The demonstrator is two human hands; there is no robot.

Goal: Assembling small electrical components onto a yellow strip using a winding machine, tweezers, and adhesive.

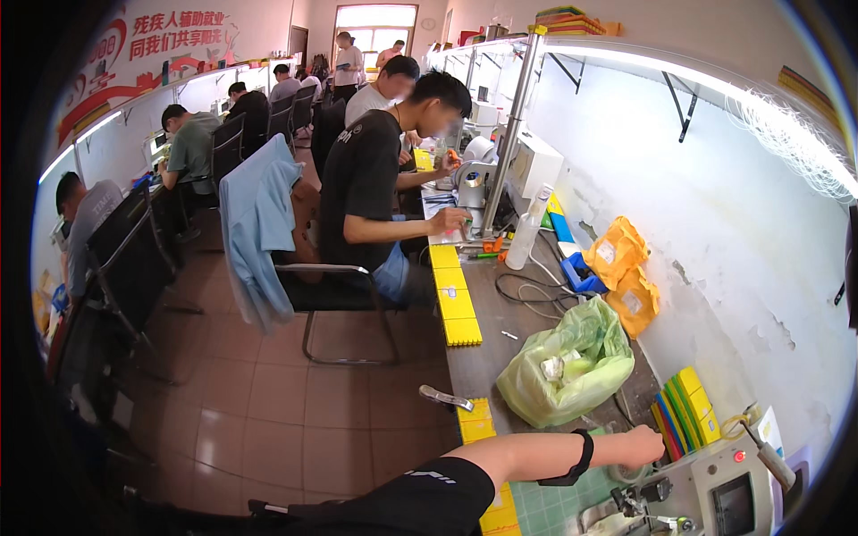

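My left arm comes in from the lower edge, in a black sleeve with a black strap (pixel 572 460) round the forearm. It stretches right across the bench, and my left hand (pixel 639 446) is closed at its far end. What its fingers hold, if anything, is hidden. Right beside the hand stands a row of yellow, green, blue and red plastic trays (pixel 686 409). A round clear container (pixel 628 473) sits just below the hand, next to a pale machine (pixel 749 463) with a red light and a dark screen. My right hand is out of view.
A pale green plastic bag (pixel 572 393) stands open on the bench, with orange bags (pixel 633 299) behind. Yellow trays (pixel 458 308) line the bench edge, where a silver-handled tool (pixel 445 398) overhangs. A green mat (pixel 563 509) lies below my arm. A co-worker (pixel 366 170) sits farther along.
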